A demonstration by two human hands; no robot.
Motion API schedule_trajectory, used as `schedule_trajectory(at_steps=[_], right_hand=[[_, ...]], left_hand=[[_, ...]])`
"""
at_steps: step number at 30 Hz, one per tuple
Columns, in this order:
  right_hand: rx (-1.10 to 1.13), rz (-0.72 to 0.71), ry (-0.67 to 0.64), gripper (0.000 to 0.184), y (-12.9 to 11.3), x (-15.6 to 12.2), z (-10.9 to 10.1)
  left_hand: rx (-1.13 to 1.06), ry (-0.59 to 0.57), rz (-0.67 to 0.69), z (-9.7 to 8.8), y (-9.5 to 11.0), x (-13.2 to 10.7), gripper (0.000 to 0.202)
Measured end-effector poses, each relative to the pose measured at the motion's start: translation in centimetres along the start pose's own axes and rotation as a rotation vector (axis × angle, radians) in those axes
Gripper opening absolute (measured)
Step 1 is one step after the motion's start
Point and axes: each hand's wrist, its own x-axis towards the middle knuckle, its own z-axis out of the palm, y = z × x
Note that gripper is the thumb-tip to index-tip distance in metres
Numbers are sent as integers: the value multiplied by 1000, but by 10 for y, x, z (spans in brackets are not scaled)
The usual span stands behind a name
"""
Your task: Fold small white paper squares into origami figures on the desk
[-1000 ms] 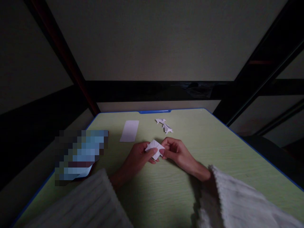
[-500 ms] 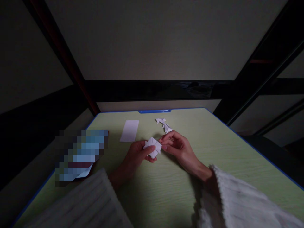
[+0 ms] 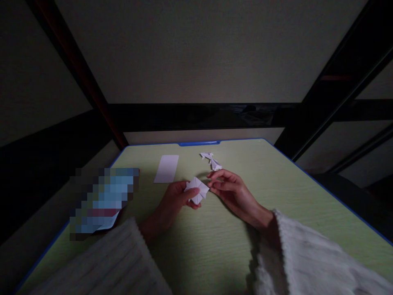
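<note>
A small folded white paper, diamond-shaped with creases meeting near its middle, is held in my left hand. My left thumb presses on its face while the fingers support it from beneath. Close to the paper's right corner, my right hand has its fingers curved and slightly apart, with nothing visible between them. Whether a fingertip touches that corner is hard to see. Just beyond my right hand lie folded white paper pieces with pointed ends.
A flat white paper sheet lies left of centre on the light wood-grain table, which has a blue rim. At the left is a device with a lit, pixelated screen. A panelled wall rises behind the table.
My right thumb and fingers have eased off the folded paper's right corner and spread slightly. My left hand keeps its hold. The view has shifted a little.
</note>
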Motion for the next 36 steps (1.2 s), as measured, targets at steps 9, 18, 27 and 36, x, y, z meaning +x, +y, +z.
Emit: schedule_trajectory(at_steps=[9, 18, 27, 36], right_hand=[[-97, -61, -91, 15, 3, -2, 3], [-440, -183, -197, 10, -1, -2, 1], [-615, -245, -207, 9, -4, 0, -4], [-567, -178, -255, 12, -5, -1, -3]], left_hand=[[25, -22, 2, -1, -1, 1, 15], [115, -39, -26, 1, 2, -1, 15], [90, -76, -59, 0, 4, -1, 15], [176, -104, -76, -1, 8, -2, 14]])
